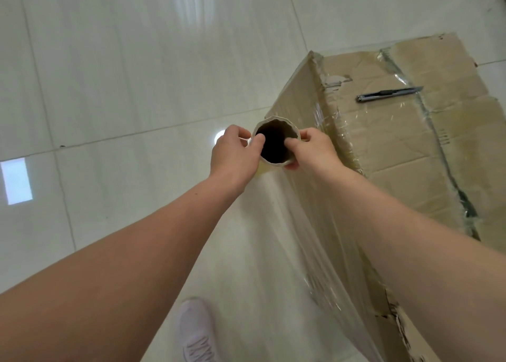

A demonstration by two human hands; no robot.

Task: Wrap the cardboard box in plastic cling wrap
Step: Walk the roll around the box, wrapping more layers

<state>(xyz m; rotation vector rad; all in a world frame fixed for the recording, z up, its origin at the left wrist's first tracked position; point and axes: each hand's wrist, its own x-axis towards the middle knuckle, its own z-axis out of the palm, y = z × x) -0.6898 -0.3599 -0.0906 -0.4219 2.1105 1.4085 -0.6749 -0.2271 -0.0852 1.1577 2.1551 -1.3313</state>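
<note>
Floor [109, 88], one box [397, 142], two hands [235, 153] [315, 148] gripping one roll [275, 145]

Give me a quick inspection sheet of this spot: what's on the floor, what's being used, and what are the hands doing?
Surface: glossy pale floor tiles with light reflections.
Job's things: cardboard box stands on the floor, old tape across its top; cling wrap roll is held upright at its corner; film stretches from the roll along the box's side.
Clutter: utility knife lies on the box top.
Hands: left hand and right hand both grip the roll's top rim, thumbs inside the core.
Cables: nothing seen.
Surroundings: one pale shoe on the floor.
</note>
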